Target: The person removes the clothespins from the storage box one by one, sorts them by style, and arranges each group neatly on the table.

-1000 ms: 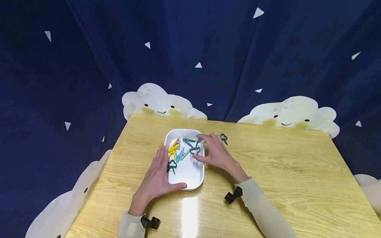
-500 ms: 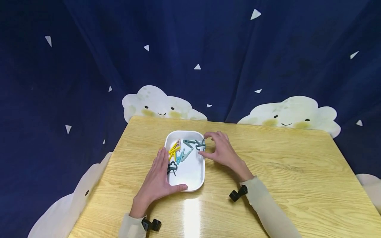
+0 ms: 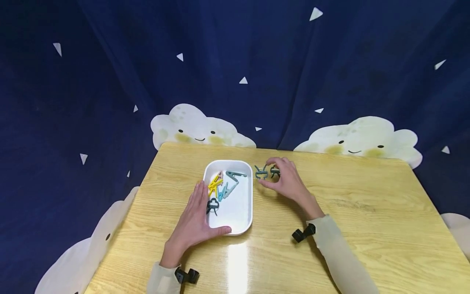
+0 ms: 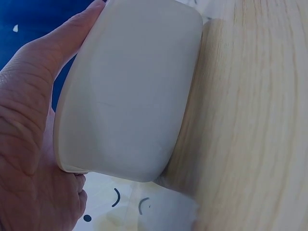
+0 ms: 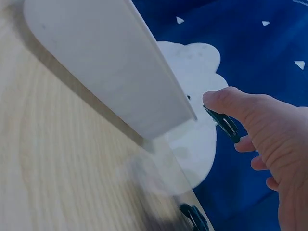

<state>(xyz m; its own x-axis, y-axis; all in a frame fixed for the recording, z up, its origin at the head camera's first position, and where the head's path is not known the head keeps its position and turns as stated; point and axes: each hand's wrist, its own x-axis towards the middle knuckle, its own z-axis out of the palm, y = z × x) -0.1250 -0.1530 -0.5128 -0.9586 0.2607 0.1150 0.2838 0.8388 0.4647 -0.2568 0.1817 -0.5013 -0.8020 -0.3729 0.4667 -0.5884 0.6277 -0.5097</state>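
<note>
My left hand (image 3: 191,220) rests against a white tray (image 3: 235,218), its straight fingers along the left side and the thumb over the near rim. Between thumb and fingertip, my right hand (image 3: 289,182) pinches a dark green clip (image 3: 261,173) just right of the tray; the same clip (image 5: 224,123) shows in the right wrist view, raised above the table. A second dark green clip (image 3: 274,171) lies on the table, partly behind the right fingers. Inside the tray are yellow clothespins (image 3: 213,185), teal clips (image 3: 234,175) and another dark green clip (image 3: 213,205), partly covered by my left hand.
The wooden table (image 3: 352,212) stretches right of the tray. Behind it hangs a dark blue curtain (image 3: 220,49) with white triangles and smiling clouds. A camera (image 3: 304,233) is strapped to the right wrist, another camera (image 3: 187,276) to the left.
My right hand has carried the dark green clip from inside the tray, over its right rim, to above the table beside it. My left hand has stayed at the tray.
</note>
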